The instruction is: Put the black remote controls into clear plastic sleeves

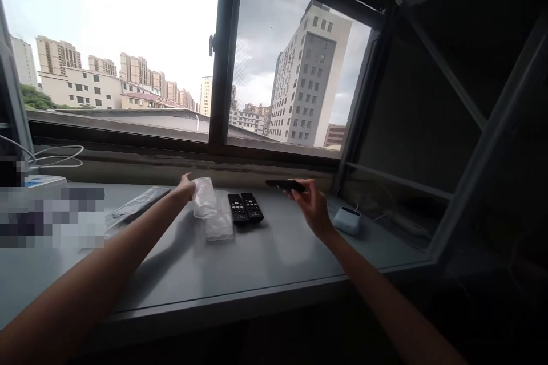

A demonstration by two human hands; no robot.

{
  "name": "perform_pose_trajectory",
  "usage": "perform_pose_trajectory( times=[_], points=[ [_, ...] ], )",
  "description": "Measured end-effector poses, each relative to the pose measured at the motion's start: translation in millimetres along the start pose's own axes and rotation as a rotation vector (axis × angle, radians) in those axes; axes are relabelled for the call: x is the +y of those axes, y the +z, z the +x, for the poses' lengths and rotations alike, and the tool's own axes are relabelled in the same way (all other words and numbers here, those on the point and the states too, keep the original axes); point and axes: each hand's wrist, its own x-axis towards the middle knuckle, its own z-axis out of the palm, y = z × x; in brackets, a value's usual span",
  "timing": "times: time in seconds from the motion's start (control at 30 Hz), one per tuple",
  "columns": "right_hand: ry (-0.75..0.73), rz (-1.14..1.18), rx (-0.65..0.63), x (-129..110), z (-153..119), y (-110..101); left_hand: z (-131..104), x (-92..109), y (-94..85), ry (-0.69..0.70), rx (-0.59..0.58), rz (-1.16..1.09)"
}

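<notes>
My left hand (185, 188) pinches a clear plastic bag (205, 198) by its edge, above the table. Below it a second clear bag (220, 225) lies flat. Two black remote controls (245, 209) rest side by side just right of the bags, buttons facing up. Raised over the table further right, my right hand (311, 205) is closed on a black remote control (286, 185), seen nearly edge-on and pointing left. Its button side cannot be made out.
On the grey table (274, 274), a wrapped item in clear plastic (137, 205) lies at the left. A pale blue device (347, 220) stands right of my right hand. White cables (60, 155) hang at the far left. A window frame (218, 57) runs behind, and a metal rack post (479, 142) stands right.
</notes>
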Motion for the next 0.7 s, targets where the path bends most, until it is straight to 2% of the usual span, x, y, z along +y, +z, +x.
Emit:
perform_pose_trajectory(
  times=[0.1,0.2,0.3,0.4,0.53,0.6,0.7],
  points=[
    [-0.010,-0.073,-0.148,22.7,-1.5,7.2,-8.6,-2.7,12.2,-0.117,-0.106,-0.037],
    [0.027,-0.135,-0.236,42.8,-9.1,13.5,-19.7,-1.6,20.7,-0.055,-0.197,0.010],
    [0.073,-0.209,-0.350,53.8,-17.7,15.1,-28.3,-2.3,23.7,0.066,-0.215,0.259],
    [0.074,-0.273,-0.488,54.4,-22.8,14.6,-30.8,-5.4,21.2,0.156,-0.221,0.478],
    [0.092,-0.311,-0.507,48.0,-24.1,14.8,-31.0,-9.0,15.5,0.177,-0.318,0.534],
    [0.101,-0.333,-0.514,45.1,-24.1,15.1,-33.0,-9.2,13.1,0.191,-0.294,0.607],
    [0.104,-0.358,-0.546,42.4,-24.9,15.5,-39.0,-7.8,10.2,0.298,-0.216,0.873]
  ],
)
